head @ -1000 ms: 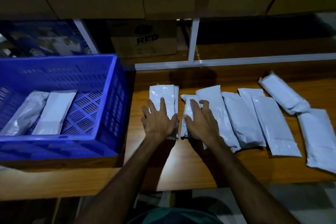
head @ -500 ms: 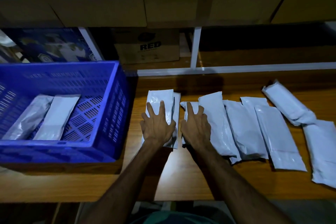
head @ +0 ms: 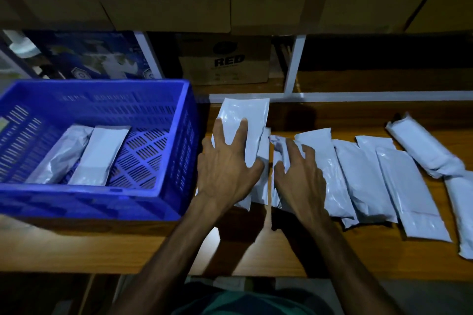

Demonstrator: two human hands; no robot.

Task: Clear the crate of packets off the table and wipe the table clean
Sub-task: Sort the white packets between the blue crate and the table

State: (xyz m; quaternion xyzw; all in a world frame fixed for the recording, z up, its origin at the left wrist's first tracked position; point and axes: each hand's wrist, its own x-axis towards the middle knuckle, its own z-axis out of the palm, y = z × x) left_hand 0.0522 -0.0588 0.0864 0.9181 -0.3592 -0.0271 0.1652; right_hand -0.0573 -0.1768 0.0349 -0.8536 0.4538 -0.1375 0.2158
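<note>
Glossy white packets beside slotted blue crate.

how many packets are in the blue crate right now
2. Both lie side by side on the floor of the blue crate, left of centre: a crinkled silvery packet and a flat white packet to its right. Nothing seems hidden beneath them.
</note>
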